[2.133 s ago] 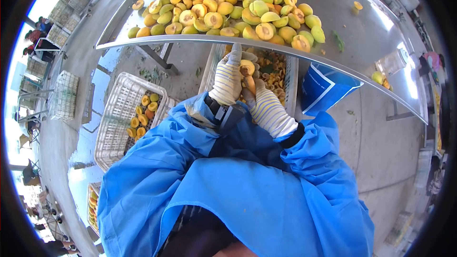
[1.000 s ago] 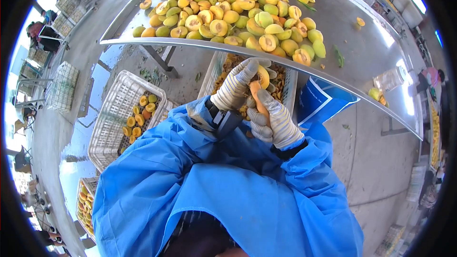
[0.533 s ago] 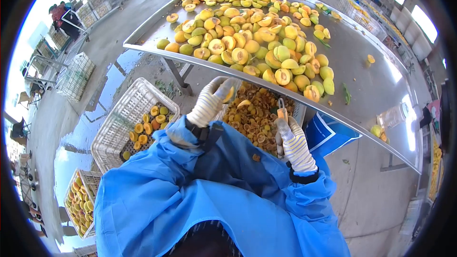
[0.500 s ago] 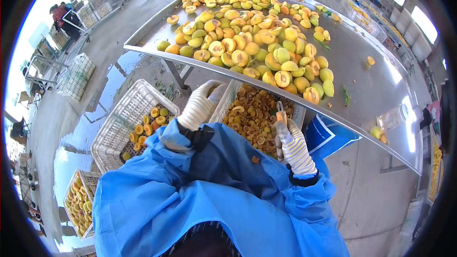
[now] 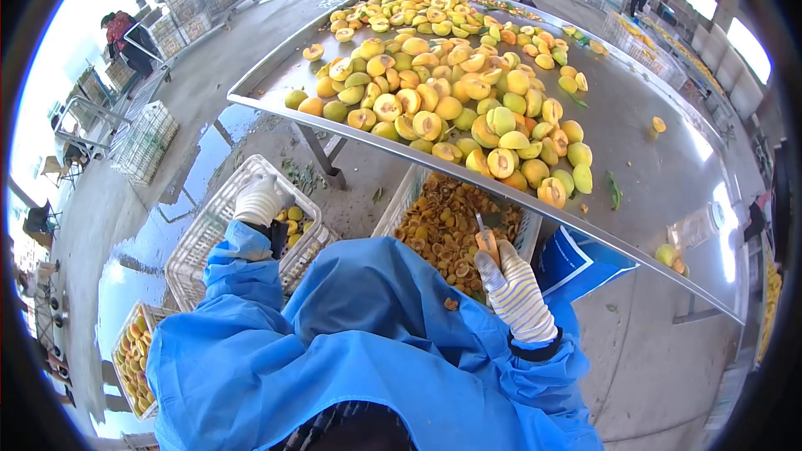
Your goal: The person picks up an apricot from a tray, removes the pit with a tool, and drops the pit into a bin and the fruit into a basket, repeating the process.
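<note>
I stand in a wide work hall with a grey concrete floor, where wet patches shine on the left side and some people are busy far away. A large metal table (image 5: 635, 146) stretches from the middle to the right, and on it lies a big heap of yellow and green fruit (image 5: 451, 88), many of them cut in halves. On the right part of the table I notice a green leaf (image 5: 616, 190) and, near the right corner, a clear container (image 5: 695, 227). In front of the table sits a person in a blue garment (image 5: 376, 367), with striped gloves on both hands. The right hand (image 5: 520, 296) grasps the orange handle of a small tool (image 5: 487, 242), whose thin metal end points to the far side. This tool is near the right end of a pale crate (image 5: 394, 210), which is filled with brownish fruit pieces (image 5: 443, 238). The left hand (image 5: 261, 200) is over the white crate (image 5: 190, 242) at left, just beside some fruit halves (image 5: 294, 221); its fingers are hidden, so I cannot tell if it grasps something. A blue bag (image 5: 576, 260) stands right of the filled crate, below the table edge.
</note>
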The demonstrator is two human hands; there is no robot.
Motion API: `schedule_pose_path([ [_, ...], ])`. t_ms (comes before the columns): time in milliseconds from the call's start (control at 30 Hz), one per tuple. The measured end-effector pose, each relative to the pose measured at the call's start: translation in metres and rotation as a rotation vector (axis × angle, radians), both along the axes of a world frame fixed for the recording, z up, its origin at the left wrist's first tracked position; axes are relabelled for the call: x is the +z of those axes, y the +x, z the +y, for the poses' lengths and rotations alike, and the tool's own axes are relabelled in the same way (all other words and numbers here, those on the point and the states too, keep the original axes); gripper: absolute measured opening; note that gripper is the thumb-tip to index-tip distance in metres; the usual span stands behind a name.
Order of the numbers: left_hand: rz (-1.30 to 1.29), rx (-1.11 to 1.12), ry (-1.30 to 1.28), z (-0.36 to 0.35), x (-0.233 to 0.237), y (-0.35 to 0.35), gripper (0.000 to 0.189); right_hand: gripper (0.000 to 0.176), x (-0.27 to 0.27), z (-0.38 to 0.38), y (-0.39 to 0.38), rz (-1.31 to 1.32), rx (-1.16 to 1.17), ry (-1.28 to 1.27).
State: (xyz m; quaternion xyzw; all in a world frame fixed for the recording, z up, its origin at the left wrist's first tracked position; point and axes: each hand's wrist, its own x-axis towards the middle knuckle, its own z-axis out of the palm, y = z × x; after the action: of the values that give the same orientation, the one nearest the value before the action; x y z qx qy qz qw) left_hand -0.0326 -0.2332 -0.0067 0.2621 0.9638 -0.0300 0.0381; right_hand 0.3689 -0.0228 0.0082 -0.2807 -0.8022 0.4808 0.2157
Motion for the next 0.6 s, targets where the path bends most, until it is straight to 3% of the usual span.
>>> schedule_pose_path([
  [100,0.229,-0.277,0.386,0.069,0.021,0.022,0.049,0.039,0.003,-0.001,-0.003,-0.010,0.019,-0.033],
  [133,0.349,-0.426,0.520,0.100,-0.006,0.004,0.049,0.039,0.002,-0.001,-0.006,0.009,0.022,-0.023],
  [167,0.367,-0.459,0.585,0.134,-0.005,0.015,0.051,0.039,0.001,0.000,-0.008,0.028,0.021,-0.013],
  [333,0.360,-0.553,0.485,0.237,0.001,0.060,0.055,0.039,-0.001,0.001,-0.010,0.006,0.024,0.045],
  [433,0.128,-0.629,0.539,0.250,0.000,0.065,0.048,0.038,0.005,-0.002,-0.008,-0.008,0.030,0.035],
  [567,-0.500,-0.660,1.088,0.232,0.001,0.106,0.039,0.036,0.004,-0.002,-0.006,0.034,0.013,-0.093],
  [600,-0.866,-0.548,1.275,0.229,-0.004,0.120,0.037,0.036,0.003,-0.002,-0.007,0.072,-0.002,-0.085],
])
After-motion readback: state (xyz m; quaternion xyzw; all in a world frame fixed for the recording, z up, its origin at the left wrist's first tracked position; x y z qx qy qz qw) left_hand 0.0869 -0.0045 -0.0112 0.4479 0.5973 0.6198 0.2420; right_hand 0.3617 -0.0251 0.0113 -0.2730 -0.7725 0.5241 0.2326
